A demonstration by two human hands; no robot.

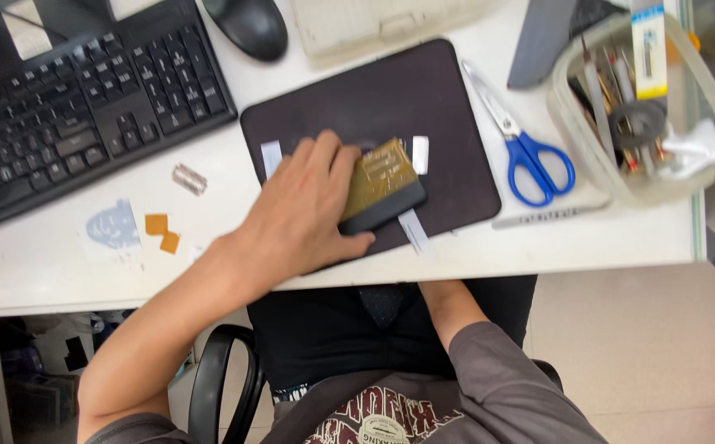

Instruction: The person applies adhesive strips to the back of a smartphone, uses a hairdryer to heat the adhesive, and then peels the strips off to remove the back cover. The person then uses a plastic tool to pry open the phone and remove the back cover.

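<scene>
My left hand [304, 210] lies on a dark mat [448, 115] and grips a small flat block [380, 187] with a gold-brown top and a black edge, thumb at its near side and fingers on its far side. Thin white strips [420, 154] lie on the mat around the block. My right hand is out of sight; only its forearm [449, 308] shows, reaching under the white desk [588, 242] at my lap.
A black keyboard [78, 107] and a black mouse [249, 25] lie at the back left. Blue-handled scissors [526, 152] rest right of the mat, beside a clear tub [645, 107] of tools. A razor blade [189, 179] and orange tape bits [162, 230] lie left.
</scene>
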